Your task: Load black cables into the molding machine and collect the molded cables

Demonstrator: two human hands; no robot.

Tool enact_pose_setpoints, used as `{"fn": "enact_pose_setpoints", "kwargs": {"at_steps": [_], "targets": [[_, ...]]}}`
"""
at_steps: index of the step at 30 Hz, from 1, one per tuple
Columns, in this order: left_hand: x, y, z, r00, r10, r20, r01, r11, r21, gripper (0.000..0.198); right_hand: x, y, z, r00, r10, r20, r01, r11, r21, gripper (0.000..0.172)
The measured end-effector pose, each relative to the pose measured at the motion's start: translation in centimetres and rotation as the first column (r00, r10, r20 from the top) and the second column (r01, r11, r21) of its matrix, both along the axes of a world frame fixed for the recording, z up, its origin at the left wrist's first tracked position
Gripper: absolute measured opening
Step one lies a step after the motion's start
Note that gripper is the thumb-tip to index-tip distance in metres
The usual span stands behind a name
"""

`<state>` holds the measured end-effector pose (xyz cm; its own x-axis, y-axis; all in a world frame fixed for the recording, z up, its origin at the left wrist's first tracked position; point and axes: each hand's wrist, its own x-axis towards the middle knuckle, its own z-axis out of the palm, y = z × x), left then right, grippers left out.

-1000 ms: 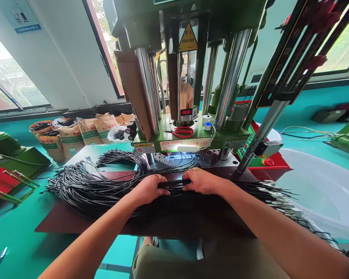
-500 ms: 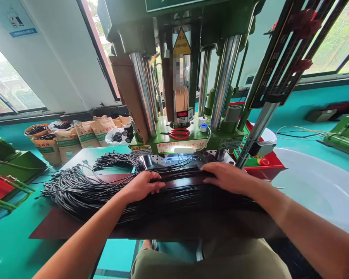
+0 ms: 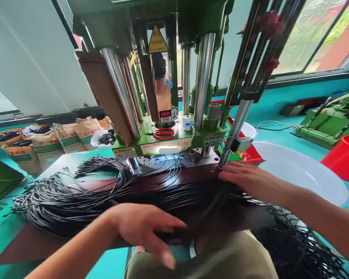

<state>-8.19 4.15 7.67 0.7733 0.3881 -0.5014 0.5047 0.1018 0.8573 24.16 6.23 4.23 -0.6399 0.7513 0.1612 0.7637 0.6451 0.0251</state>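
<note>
A thick bundle of black cables lies across a brown board in front of a green press machine. My left hand hovers near the board's front edge with its fingers stretched out and apart, over the cables. My right hand lies flat on the right part of the bundle, fingers extended, close to the machine's base plate. Neither hand grips anything. The cable ends spill off to the right over my lap.
Red scissors and a small tape roll rest on the machine's green deck. A large white tub and a red bucket stand at the right. Brown paper sacks line the back left wall. Another person shows behind the machine.
Both hands let go of the cable bundle. My left hand pulled back toward me and opened; my right hand slid right along the cables. The view swung to the right.
</note>
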Motion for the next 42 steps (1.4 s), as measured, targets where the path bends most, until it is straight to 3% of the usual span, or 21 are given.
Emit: {"fn": "enact_pose_setpoints", "kwargs": {"at_steps": [2,5,7,9,11,13,15,17,21,23,26,28,32,36,42], "targets": [[3.7,-1.9,-1.7,0.974,0.172,0.15,-0.122,0.948,-0.294,0.036,-2.8,-0.7,0.2,0.985,0.172,0.029,-0.17,0.983,-0.061,0.024],[7.8,-3.3,-5.2,0.76,0.582,0.289,-0.316,0.72,-0.618,0.031,-5.3,-0.9,-0.5,0.948,0.312,-0.059,-0.316,0.946,-0.07,0.028],[8.7,-3.4,-7.0,0.623,0.725,0.295,-0.398,0.618,-0.678,0.027,-5.1,-0.2,-1.1,0.946,0.247,-0.209,-0.264,0.963,-0.059,0.046],[8.6,-3.4,-8.0,0.551,0.784,0.286,-0.466,0.573,-0.674,0.024,-4.2,0.8,-1.5,0.886,0.032,-0.463,-0.115,0.982,-0.153,0.056],[8.1,-3.5,-8.4,0.539,0.796,0.274,-0.503,0.566,-0.653,0.024,-3.5,1.7,-1.9,0.662,-0.268,-0.7,-0.04,0.92,-0.39,0.05],[7.8,-3.7,-8.5,0.559,0.787,0.26,-0.507,0.573,-0.644,0.023,-3.8,1.9,-2.0,0.405,-0.519,-0.753,-0.156,0.772,-0.616,0.045],[7.9,-3.8,-8.7,0.581,0.774,0.252,-0.501,0.583,-0.639,0.024,-5.0,1.7,-2.0,0.3,-0.636,-0.711,-0.301,0.644,-0.703,0.045],[8.1,-3.9,-8.9,0.576,0.779,0.247,-0.509,0.578,-0.637,0.024,-6.2,1.4,-1.9,0.264,-0.641,-0.721,-0.324,0.645,-0.692,0.042],[8.4,-4.0,-9.1,0.564,0.793,0.228,-0.527,0.559,-0.64,0.024,-7.2,1.1,-1.4,0.206,-0.54,-0.816,-0.206,0.792,-0.575,0.052],[8.4,-4.0,-9.1,0.565,0.793,0.23,-0.521,0.558,-0.645,0.023,-6.9,1.0,-1.0,0.231,-0.491,-0.84,-0.193,0.824,-0.534,0.053],[8.5,-4.0,-8.9,0.546,0.799,0.253,-0.524,0.561,-0.641,0.022,-6.2,0.9,-0.7,0.312,-0.444,-0.84,-0.118,0.859,-0.498,0.04],[8.5,-4.1,-8.7,0.54,0.801,0.258,-0.526,0.56,-0.64,0.022,-5.9,0.9,-0.9,0.318,-0.461,-0.829,-0.081,0.857,-0.508,0.038],[8.5,-4.1,-8.5,0.548,0.798,0.25,-0.519,0.559,-0.647,0.027,-5.5,0.9,-2.0,0.26,-0.529,-0.808,-0.133,0.809,-0.572,0.039],[8.5,-4.0,-8.7,0.558,0.785,0.27,-0.514,0.582,-0.63,0.027,-5.3,0.6,-2.7,0.254,-0.53,-0.809,-0.099,0.818,-0.567,0.037],[8.3,-4.0,-8.1,0.533,0.773,0.345,-0.481,0.611,-0.628,0.035,-5.2,0.0,-2.9,0.112,-0.599,-0.793,-0.119,0.784,-0.609,0.038]]}}
